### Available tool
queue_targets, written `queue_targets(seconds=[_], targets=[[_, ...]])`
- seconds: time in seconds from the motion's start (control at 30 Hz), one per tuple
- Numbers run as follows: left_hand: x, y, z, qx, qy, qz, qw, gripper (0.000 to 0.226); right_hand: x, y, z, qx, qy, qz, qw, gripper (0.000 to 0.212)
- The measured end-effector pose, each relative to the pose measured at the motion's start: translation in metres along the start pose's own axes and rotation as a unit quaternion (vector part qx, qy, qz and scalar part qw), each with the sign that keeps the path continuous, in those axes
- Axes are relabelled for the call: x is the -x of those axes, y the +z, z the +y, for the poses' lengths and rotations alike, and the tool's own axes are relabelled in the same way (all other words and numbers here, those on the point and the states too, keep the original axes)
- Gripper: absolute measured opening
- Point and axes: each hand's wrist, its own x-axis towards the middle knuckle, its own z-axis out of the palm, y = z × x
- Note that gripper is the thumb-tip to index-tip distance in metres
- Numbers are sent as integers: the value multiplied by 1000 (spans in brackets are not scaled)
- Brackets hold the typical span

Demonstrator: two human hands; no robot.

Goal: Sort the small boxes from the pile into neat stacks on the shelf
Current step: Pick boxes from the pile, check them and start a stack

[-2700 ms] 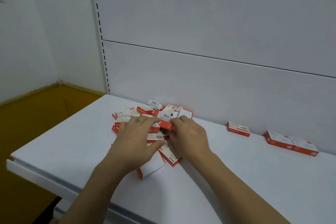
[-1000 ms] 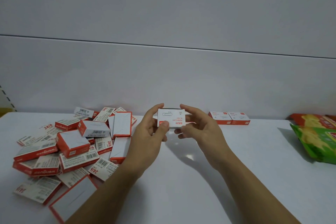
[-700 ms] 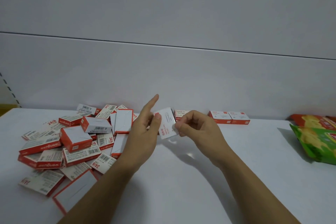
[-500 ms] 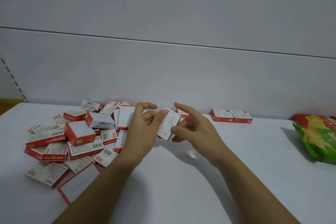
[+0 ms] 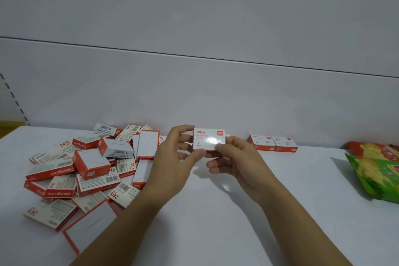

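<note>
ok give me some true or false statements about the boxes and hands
1. The left hand and right hand together hold one small box. True.
2. The pile of boxes lies to the right of the hands. False: it lies to their left.
3. Two boxes sit side by side by the back wall. True.
4. The green snack bag rests on the pile. False: it lies on the shelf at the far right, apart from the pile.

Held box: glossy card, glare patch. Pile: printed card. Shelf: smooth, matt white. Snack bags: shiny plastic film.
</note>
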Motion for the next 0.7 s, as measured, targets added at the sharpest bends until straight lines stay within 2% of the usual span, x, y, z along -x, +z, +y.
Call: queue_targets(seconds=[0.1,0.2,0.27,0.33,0.5,0.63,0.7], targets=[[-2,-4,-2,2,-18,3,1000,46,-1,1,2,57,-32,37,997,22],[-3,-3,-3,-3,-13,5,1000,44,-1,0,3,119,-96,78,985,37],[-3,-1,-3,-13,-10,4,1000,44,-1,-2,5,241,-152,85,955,45],[-4,2,-4,-17,-8,4,1000,44,0,-2,4,311,-183,70,930,51],[-7,13,-3,-33,-15,-3,999,44,-4,-13,-2,387,-195,86,897,52],[-9,28,-2,-52,-23,-6,998,44,-3,-25,-5,506,-184,86,839,53],[-9,36,1,-68,-21,-9,997,44,0,-36,-10,528,-193,84,823,53]])
